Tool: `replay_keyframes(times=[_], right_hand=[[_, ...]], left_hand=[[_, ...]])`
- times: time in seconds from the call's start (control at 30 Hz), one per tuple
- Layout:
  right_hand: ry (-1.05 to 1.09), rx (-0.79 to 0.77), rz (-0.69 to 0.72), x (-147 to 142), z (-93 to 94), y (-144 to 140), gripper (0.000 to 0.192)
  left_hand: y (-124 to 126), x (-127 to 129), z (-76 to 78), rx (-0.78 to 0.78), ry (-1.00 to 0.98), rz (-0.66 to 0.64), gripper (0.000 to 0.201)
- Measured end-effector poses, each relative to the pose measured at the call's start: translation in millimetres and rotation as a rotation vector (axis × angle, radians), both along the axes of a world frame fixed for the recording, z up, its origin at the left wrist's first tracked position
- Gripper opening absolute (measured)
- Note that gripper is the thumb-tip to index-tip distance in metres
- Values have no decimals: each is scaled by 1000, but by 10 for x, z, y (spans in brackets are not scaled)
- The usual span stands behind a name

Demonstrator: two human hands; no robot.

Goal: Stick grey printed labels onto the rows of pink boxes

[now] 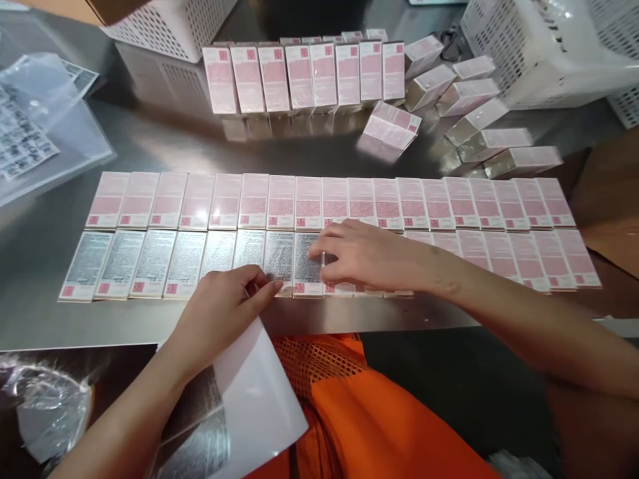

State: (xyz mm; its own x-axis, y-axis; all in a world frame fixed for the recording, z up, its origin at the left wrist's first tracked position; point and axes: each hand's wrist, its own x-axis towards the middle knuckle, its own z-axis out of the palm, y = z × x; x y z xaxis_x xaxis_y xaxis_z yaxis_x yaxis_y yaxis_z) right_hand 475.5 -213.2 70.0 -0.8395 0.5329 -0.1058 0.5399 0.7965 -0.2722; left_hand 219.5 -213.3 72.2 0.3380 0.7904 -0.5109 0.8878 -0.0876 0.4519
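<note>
Both hands work the near row of boxes [279,263] on the tabletop [150,143]: right hand [369,256] lies flat, fingers pressing a label [306,261] onto a box; left hand [224,309], just beside, pinches the white backing sheet [259,392]. Boxes lie long axis away from the person.

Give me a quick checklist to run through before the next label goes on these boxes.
1. Last label pressed down: right hand lies flat on the labelled box in the near row; ok.
2. Label sheet in hand: left hand grips the white sheet at the table edge; ok.
3. Labels left on the sheet: the printed side is mostly hidden; cannot tell.
4. Next box ready: plain pink boxes lie right of the hand, in line; ok.
5. Near row straight: boxes sit edge to edge; ok.
6. Label aligned: covered by fingers; cannot tell.
</note>
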Motion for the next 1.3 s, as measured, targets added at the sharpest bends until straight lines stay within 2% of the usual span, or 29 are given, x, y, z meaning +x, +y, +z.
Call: replay_keyframes(times=[0.23,0.5,0.77,1.0,1.17,1.3], right_hand=[[-36,36,22,-49,-59,30,11],[-83,52,51,-109,-28,42,13],[-44,65,109,-89,-86,78,19],[-55,68,110,-83,-136,66,15],[-22,30,83,-40,-113,73,19],[169,-70,-101,59,-9,-13,20]], left_hand=[[-24,-95,-55,9,-3,19,39],[-41,-103,-72,30,-8,2,38],[-72,-134,-71,38,-15,32,36],[-98,-172,-108,12,-37,49,37],[-83,-162,-117,15,-29,38,36],[-66,-100,-67,38,-30,-2,36]])
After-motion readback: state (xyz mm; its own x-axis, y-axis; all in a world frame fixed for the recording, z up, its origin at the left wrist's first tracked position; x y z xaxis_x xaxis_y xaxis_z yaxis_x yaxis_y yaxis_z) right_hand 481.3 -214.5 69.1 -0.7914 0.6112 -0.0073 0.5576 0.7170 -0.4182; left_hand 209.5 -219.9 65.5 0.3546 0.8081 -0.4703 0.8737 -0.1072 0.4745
